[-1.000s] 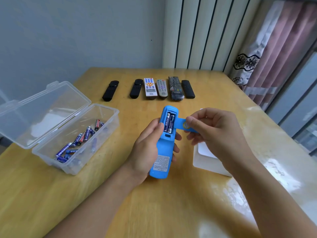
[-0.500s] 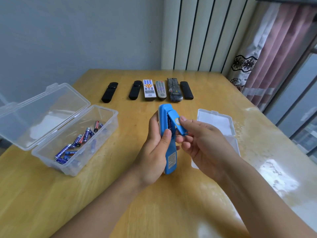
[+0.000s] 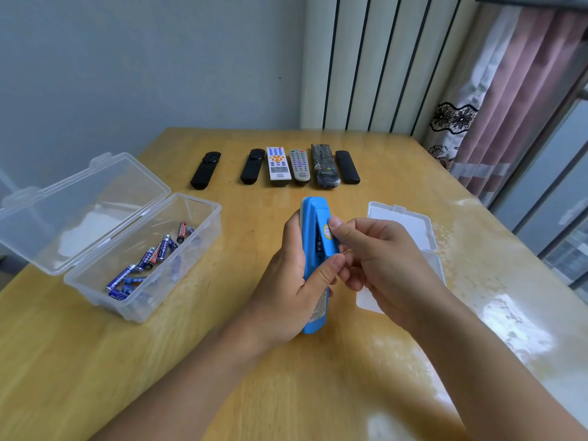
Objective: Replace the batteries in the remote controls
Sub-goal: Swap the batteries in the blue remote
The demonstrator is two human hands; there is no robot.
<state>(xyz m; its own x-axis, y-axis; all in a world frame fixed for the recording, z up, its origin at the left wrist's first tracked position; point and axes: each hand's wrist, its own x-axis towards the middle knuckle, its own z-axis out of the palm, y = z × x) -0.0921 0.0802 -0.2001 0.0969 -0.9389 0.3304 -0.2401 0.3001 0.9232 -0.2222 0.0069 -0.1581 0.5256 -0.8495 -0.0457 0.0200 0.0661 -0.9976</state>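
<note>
Pale grey wall and white vertical panels are backing a yellow wooden bench (image 3: 286,377), with pink curtains hanging at the right. Above the bench's middle, the left hand (image 3: 286,281) is gripping a bright blue remote control (image 3: 313,237) turned on its edge, thumb curled across its near side. The right hand (image 3: 375,259) is pinching the blue battery cover (image 3: 327,237) against the remote's open compartment, thumb tip pressing on the cover's round sticker; the cover is sitting tilted, not flush. At the left, a clear plastic box with a hinged lid standing open (image 3: 143,259) is holding loose blue and red batteries (image 3: 149,259). Just right of the hands, a second clear plastic box (image 3: 404,224) is lying, partly hidden. Along the far edge, six remote controls are lying in a row (image 3: 280,167): four black, one white, one grey.
</note>
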